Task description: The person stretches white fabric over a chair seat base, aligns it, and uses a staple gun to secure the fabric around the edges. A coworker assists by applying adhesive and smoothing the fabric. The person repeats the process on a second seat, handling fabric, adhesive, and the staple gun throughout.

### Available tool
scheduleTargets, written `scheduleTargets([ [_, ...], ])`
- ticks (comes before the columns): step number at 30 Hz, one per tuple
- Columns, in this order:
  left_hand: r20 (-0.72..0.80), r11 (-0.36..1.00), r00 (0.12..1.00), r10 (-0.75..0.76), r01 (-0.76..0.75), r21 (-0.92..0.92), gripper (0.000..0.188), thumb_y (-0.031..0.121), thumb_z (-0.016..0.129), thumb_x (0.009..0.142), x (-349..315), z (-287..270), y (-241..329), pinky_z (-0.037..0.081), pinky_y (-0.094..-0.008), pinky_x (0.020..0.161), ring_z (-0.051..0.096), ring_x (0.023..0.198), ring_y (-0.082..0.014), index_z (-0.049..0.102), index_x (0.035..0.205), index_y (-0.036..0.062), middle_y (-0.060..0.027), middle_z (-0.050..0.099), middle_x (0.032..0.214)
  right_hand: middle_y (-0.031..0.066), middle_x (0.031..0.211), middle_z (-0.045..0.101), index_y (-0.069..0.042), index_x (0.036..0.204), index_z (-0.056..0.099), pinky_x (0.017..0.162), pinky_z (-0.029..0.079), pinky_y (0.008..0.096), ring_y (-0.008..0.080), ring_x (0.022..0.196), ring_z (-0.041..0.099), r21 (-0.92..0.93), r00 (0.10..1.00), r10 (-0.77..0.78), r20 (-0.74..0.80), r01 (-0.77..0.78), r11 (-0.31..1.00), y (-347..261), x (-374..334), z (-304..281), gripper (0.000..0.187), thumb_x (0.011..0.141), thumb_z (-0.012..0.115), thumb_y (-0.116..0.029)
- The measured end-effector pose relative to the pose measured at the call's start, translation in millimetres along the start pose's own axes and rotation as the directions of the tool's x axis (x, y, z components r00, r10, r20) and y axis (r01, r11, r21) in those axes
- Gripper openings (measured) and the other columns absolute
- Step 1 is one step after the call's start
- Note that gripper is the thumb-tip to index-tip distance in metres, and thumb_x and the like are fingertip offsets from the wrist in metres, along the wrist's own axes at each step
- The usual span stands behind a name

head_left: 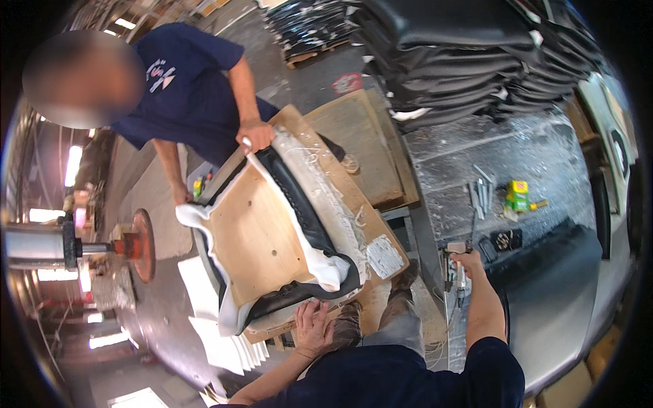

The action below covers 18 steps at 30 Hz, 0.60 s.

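Upholstered seat point(262, 231) on the stand point(378, 223), staple gun point(461, 280) in hand

From my end I see the seat plywood up, black cover and white padding around its rim. My left hand point(313, 333) is at its near edge, fingers open; my right hand point(469, 262) grips the staple gun beside the worktop point(439, 153). Opposite, a co-worker's hands point(256, 134) hold the seat. Metal strips point(483, 196) lie on the worktop.

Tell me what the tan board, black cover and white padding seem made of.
The tan board is probably plywood: smooth, pale, wood-like. The black cover looks like leather or imitation leather, I can't tell which: softly shiny, puckered along its edge. The white padding may be foam or wadding: matte, bulging in soft folds.
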<state>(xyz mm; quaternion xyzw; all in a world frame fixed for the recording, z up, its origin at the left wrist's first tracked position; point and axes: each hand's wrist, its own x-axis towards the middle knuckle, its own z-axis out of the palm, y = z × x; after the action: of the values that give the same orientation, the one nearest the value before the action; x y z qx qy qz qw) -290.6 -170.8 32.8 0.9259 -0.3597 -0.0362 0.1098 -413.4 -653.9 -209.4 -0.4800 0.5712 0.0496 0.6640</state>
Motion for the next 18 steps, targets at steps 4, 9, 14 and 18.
scheduleTargets([
  [4,0.092,0.992,0.993,-0.069,0.058,0.108,0.081,0.035,0.086,0.089,-7.8,7.4,6.6,0.029,-0.0726,0.122,0.037,0.152,-0.0509,0.053,0.159,0.0147,-0.0216,0.043,0.16,0.0128,0.095,0.08,0.006,0.107,0.079,0.062,0.06,0.0416,0.0259,0.071,0.073,0.107,0.984,0.099,0.15,-0.115,0.988,-36.0,29.0,3.7,0.034,0.077,0.094,0.004],
  [9,0.101,0.993,0.993,-0.068,0.057,0.104,0.082,0.039,0.087,0.088,-4.2,15.5,9.6,0.028,-0.072,0.123,0.033,0.156,-0.0512,0.051,0.159,0.0158,-0.0219,0.042,0.162,0.0189,0.114,0.077,0.008,0.129,0.07,0.078,0.063,0.05,0.0338,0.092,0.076,-0.122,0.989,0.049,0.139,-0.032,0.992,-52.8,73.6,-15.5,0.058,0.078,0.096,0.001],
  [14,0.134,0.994,0.989,-0.056,0.043,0.1,0.084,0.039,0.087,0.089,0.0,9.4,7.0,0.026,-0.0714,0.124,0.032,0.157,-0.0508,0.049,0.16,0.0154,-0.0221,0.04,0.165,0.0259,0.118,0.08,0.01,0.119,0.075,0.091,0.06,0.05,0.0412,0.105,0.078,-0.539,0.962,-0.208,-0.177,0.082,0.838,-49.8,75.2,-4.8,0.065,0.071,0.103,-0.025],
  [18,0.137,0.994,0.988,-0.066,0.053,0.096,0.085,0.04,0.086,0.09,-6.0,1.4,3.9,0.027,-0.0694,0.126,0.03,0.16,-0.0488,0.05,0.163,0.0183,-0.0192,0.04,0.169,0.0303,0.127,0.077,0.005,0.126,0.076,0.103,0.058,0.0518,0.047,0.12,0.074,-0.76,0.902,-0.313,-0.295,-0.023,0.649,-36.5,47.3,10.7,0.073,0.074,0.097,-0.043],
])
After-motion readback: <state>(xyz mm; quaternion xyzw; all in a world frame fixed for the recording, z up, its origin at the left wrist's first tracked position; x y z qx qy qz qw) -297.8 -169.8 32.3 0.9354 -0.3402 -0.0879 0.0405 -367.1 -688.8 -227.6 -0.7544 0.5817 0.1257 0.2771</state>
